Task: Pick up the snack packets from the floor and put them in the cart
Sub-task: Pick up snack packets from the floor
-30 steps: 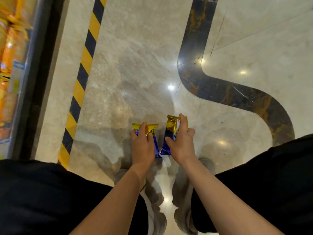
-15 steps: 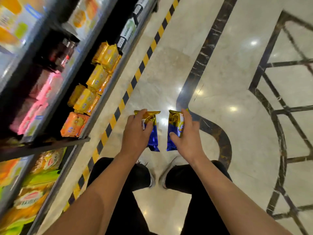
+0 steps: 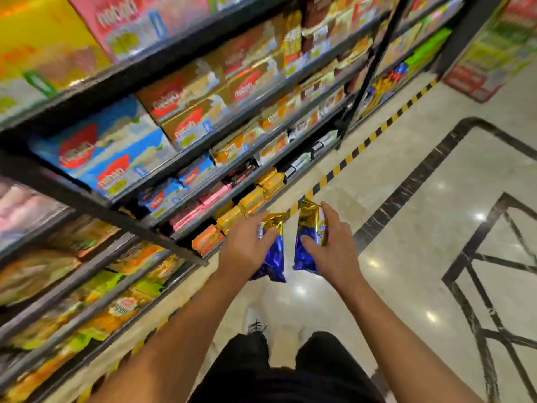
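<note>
Polished cream marble flooring [image 3: 406,228], inlaid with dark veined stone bands and edged by a yellow-and-black hazard stripe [image 3: 363,146], runs beside tiered black metal shelving [image 3: 122,205] stocked with cardboard boxes and film-wrapped biscuit packs; much of the shelving is motion-blurred.

Left to right at chest level: the left hand [image 3: 244,248] grasps a gold-and-blue foil snack packet [image 3: 273,251], fingers wrapped over its upper face and thumb on the inner edge. Just beside it, apart by a narrow gap, the right hand [image 3: 328,251] grasps a second gold-and-blue foil snack packet [image 3: 308,234] in the same manner. Both packets are clear of the floor, held upright with the gold crimped ends pointing away from the person.

No cart is visible. The step in hand appears to be carrying both packets to it. Recommended practice: locate the cart before moving, keep each grip around the packet body and not the crimped seam, and apply light pressure only, since the contents are probably brittle.

Packets are glossy, crinkled metallised film, pillow-shaped, likely slippery and easily crushed.
</note>
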Demonstrator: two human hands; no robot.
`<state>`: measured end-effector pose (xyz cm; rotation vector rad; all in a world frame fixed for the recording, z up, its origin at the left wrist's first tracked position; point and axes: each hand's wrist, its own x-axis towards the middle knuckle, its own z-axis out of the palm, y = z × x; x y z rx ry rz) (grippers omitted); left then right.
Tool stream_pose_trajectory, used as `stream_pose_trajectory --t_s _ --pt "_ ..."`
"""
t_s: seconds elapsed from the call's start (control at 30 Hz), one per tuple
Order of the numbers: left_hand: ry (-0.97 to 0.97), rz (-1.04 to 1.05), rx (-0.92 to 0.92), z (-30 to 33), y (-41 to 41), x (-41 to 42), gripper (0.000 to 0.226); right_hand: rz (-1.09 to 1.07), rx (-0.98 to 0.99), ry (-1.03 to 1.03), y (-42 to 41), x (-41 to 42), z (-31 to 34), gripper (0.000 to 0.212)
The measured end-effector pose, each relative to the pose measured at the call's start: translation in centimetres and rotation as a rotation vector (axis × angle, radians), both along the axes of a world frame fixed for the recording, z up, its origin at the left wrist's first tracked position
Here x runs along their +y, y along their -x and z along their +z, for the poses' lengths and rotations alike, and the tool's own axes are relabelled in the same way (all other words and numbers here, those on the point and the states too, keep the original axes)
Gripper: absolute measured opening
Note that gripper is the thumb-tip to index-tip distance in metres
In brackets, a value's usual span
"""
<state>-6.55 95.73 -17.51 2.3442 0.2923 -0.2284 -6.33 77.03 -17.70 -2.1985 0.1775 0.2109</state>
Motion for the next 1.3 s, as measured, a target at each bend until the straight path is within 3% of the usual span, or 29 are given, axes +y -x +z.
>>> stream_pose_trajectory --t_s 0.3,0.57,0.87,1.17,1.3 --pt "-0.011 0.436 -0.011 5.3 7.4 1.0 0.046 0.358 -0.123 -0.023 0.7 2.0 4.2 0.078" --pt "-0.068 0.722 -0.025 6.6 17.8 -0.4 0.044 0.701 -0.102 -0.073 6.1 3.2 4.6 0.079" --pt "-0.077 1.031 0.003 7.4 33.1 0.6 0.035 1.027 0.068 -0.116 16.5 8.4 3.8 0.078" --pt "-0.02 1.22 -0.013 7.5 46.0 1.1 0.039 1.282 -0.009 -0.012 27.2 11.1 5.2 0.077" --pt "-0.023 1.25 0.011 6.8 52.8 1.2 0.042 1.287 -0.026 0.002 32.8 11.9 5.2 0.074"
